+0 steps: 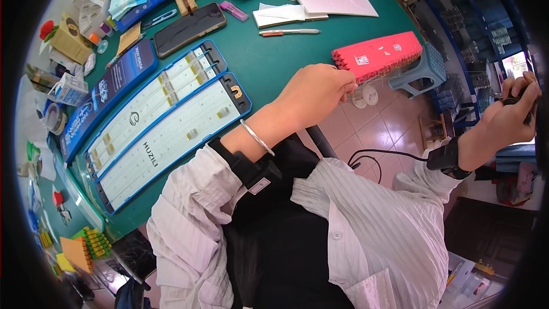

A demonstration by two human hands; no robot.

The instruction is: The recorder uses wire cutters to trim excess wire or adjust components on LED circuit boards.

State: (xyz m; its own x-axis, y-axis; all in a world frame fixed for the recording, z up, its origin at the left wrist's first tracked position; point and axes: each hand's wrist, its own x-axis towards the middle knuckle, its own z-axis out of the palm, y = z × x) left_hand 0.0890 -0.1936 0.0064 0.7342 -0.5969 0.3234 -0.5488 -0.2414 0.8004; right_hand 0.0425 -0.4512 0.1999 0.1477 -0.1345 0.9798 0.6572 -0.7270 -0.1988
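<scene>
Curling, grip hidden, at the left end of the red block (377, 56), the left hand (317, 94) is nearer. The block is lying left-to-right at the worktop (257, 60)'s right edge; the right hand (500, 126) is clutching something dark (510, 101).

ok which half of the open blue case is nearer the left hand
The lower-right half: its edge lies closer to the left hand, and it shows two yellowish bundles; the upper-left half shows more.
</scene>
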